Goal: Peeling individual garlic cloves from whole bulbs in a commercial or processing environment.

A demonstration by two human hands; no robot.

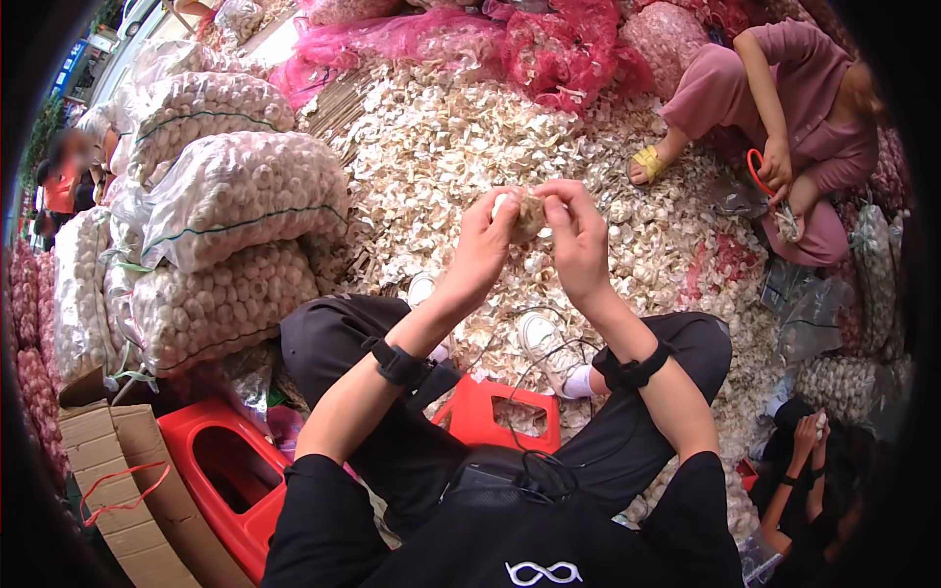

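A garlic bulb [529, 220] with pale, dry skin is held up in front of me between both hands. My left hand [480, 245] closes its thumb and fingers on the bulb's left side, where a small white patch shows by the fingertips. On the other side, my right hand [580, 240] pinches the bulb, its fingers curled over the top. Part of the bulb is hidden behind the fingers. Below and beyond the hands, a thick layer of loose garlic skins [412, 147] covers the ground.
Filled garlic sacks [240, 196] are stacked at the left. A red plastic stool [225, 480] and cardboard [127, 490] lie near left. Another red stool [505, 412] stands between my legs. People sit at right, one holding red-handled scissors [760, 174]. Pink net bags [559, 49] lie at the back.
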